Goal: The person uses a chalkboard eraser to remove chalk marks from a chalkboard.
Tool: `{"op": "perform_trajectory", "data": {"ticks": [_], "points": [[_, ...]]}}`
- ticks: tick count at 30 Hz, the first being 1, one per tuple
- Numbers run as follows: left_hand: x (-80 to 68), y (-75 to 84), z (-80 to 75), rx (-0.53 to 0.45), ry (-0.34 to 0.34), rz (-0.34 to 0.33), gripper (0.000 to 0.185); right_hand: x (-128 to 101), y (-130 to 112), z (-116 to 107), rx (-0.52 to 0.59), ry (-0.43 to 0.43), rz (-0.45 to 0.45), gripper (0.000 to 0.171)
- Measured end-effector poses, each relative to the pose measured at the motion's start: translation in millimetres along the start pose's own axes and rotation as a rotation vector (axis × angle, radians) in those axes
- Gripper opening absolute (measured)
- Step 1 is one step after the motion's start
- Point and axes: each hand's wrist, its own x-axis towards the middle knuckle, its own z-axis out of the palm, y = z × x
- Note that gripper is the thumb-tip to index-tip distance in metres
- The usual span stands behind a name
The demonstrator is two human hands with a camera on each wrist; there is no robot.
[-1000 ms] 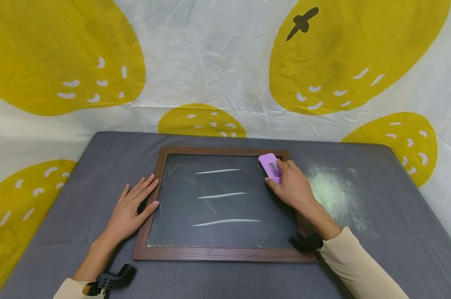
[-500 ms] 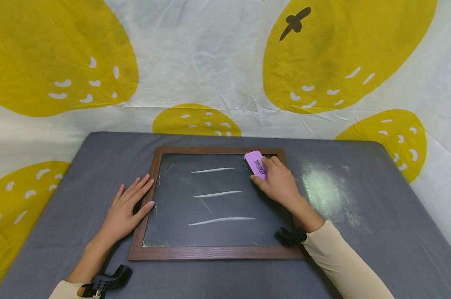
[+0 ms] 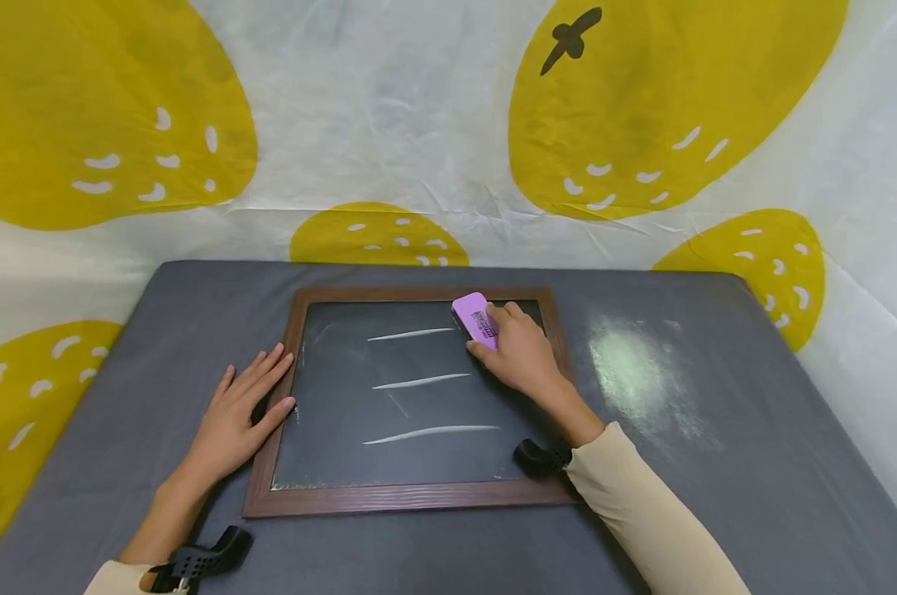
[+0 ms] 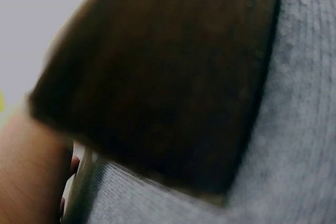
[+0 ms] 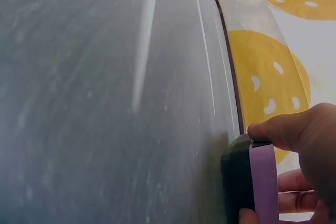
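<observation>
Three white chalk lines (image 3: 418, 383) were untouched on the chalkboard (image 3: 344, 413), so the wiping, as I judge it, had hardly started: nothing looked erased, and all three strokes remained to be removed. The right hand (image 3: 520, 355) gripped the purple eraser (image 3: 474, 318) with its fingers curled around it, pressing the dark felt side on the board at the far right corner, just beside the right end of the farthest line. In the right wrist view the eraser (image 5: 252, 184) stood flat against the dusty surface, the thumb and fingers pinching its edges.

The left hand (image 3: 238, 413) lay flat with straight fingers on the left side of the wooden frame (image 3: 411, 498) and on the grey table cover (image 3: 753, 496), holding nothing but resting there.

The board was dark slate with a faint grey haze of old chalk, inside a brown frame. It lay in the middle of the table. A pale patch of chalk dust (image 3: 637, 376) was on the cover to its right, and a yellow-patterned cloth (image 3: 418, 124) hung behind
</observation>
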Motion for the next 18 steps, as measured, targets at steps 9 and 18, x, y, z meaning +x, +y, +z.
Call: {"op": "perform_trajectory", "data": {"ticks": [9, 18], "points": [[-1.6, 0.1, -1.4, -0.002, -0.009, -0.009, 0.062, 3.6, -11.3, 6.5, 0.003, -0.027, 0.015, 0.067], [0.2, 0.8, -1.4, 0.006, -0.01, -0.012, 0.062, 7.5, -22.7, 9.8, 0.005, -0.045, 0.017, 0.066]]}}
